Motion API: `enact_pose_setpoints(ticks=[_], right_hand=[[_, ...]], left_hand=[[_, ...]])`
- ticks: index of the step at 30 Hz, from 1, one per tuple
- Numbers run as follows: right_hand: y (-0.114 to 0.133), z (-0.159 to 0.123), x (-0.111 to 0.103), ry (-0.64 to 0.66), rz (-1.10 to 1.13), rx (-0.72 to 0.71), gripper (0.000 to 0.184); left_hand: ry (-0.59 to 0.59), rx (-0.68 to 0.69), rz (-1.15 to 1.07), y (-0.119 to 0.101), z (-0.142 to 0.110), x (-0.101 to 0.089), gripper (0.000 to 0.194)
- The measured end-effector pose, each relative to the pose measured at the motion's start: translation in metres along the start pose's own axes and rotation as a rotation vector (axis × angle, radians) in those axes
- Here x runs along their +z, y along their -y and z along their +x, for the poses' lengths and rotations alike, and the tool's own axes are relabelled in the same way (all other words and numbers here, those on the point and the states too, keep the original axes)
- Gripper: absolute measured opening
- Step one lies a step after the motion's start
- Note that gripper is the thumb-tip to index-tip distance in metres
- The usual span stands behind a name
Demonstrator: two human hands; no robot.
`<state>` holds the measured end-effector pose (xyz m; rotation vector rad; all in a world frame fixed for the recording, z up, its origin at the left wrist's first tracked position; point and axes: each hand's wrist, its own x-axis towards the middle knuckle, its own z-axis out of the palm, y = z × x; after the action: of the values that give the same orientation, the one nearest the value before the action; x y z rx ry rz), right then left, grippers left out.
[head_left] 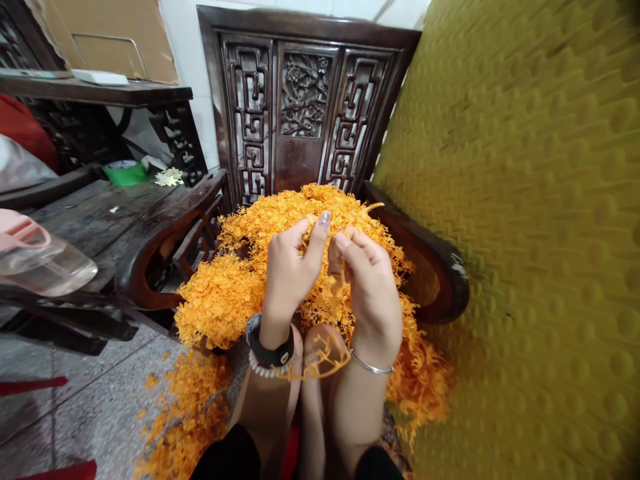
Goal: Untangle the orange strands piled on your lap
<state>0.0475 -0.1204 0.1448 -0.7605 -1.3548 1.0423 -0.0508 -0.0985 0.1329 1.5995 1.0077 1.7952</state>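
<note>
Carved dark-wood armchair (305, 100) beside a dimpled yellow pad (520, 200). A heap of orange fibrous strands (223, 300) fills the seat between the armrests (430, 267). Left hand (290, 267) and right hand (367, 287) lie over its centre, fingertips narrowly pinched on strands.

No words, labels, brands or numbers can be read anywhere.
</note>
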Motion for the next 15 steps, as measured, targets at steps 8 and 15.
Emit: enact_pose_setpoints(ticks=[8,15], right_hand=[[-0.001,0.006,0.013,0.190,0.751,0.096,0.040],[-0.008,0.008,-0.001,0.431,1.519,-0.216,0.030]], left_hand=[[0.074,-0.224,-0.719,0.000,0.000,0.014,0.042],[0.002,-0.206,-0.893,-0.005,0.006,-0.003,0.045]])
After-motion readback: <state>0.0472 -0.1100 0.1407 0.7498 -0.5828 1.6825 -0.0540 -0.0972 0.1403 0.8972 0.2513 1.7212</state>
